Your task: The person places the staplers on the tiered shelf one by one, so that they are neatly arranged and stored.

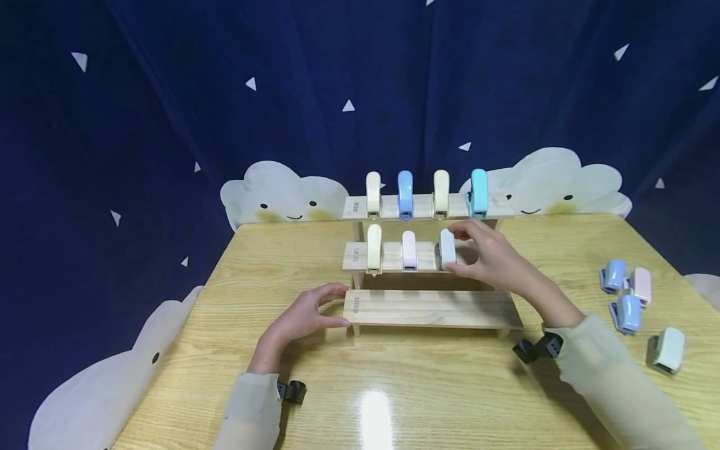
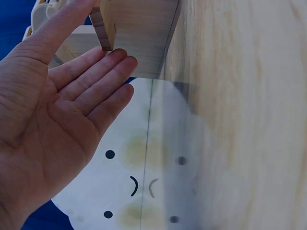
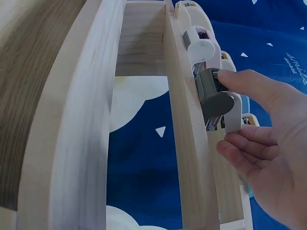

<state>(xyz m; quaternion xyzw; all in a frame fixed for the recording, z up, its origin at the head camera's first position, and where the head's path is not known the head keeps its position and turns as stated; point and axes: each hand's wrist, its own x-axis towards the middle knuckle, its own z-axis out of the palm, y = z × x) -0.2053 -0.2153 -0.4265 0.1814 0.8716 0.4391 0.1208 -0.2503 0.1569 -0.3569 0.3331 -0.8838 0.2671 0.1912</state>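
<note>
Okay, note loose white stapler [image 1: 669, 348] on tabletop [image 1: 439, 381], near right. Resting left hand [image 1: 302, 314] by left end of wooden shelf [image 1: 427, 307], with thumb and fingers apart, gripping nothing. Farther in, pinching grey-white stapler [image 1: 447, 249] between thumb and fingers of right hand [image 1: 497, 259], no wider than its body; upright on middle tier [image 1: 426, 257], near pink stapler [image 1: 409, 250]. Likely mid-placement. Next, probably needs squaring up, then clean release without nudging pink stapler. Behind, on top tier [image 1: 389, 206]: turquoise stapler [image 1: 479, 192].

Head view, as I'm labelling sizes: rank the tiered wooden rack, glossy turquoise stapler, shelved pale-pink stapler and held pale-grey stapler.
1. Wooden rack
2. Turquoise stapler
3. Pink stapler and grey stapler: too alike to rank
</note>
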